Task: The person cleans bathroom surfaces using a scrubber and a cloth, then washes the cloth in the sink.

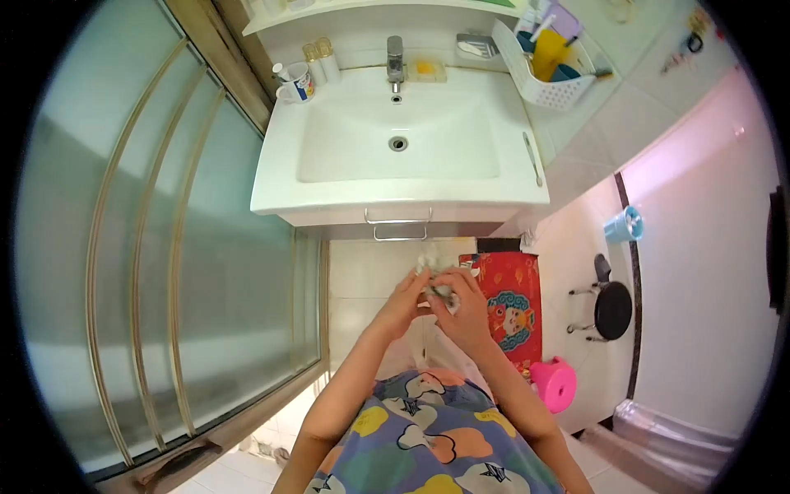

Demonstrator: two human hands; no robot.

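Note:
In front of my body, below the edge of the sink cabinet, my left hand (pixel 400 308) and my right hand (pixel 466 314) come together around a crumpled whitish cloth (pixel 429 263). Part of it bunches out past the fingertips, and a bit shows between the two hands. Fingers of both hands are curled in on it. The rest of the cloth is hidden by the hands, and its exact kind is hard to make out.
Ahead is a white sink (pixel 444 156) with a faucet (pixel 395 62), a mug (pixel 296 82) and a white basket (pixel 559 90). A glass sliding door (pixel 148 247) stands left. Rightward are a red mat (pixel 527 267), pink stool (pixel 555 385), black stool (pixel 613 311) and blue bin (pixel 617 226).

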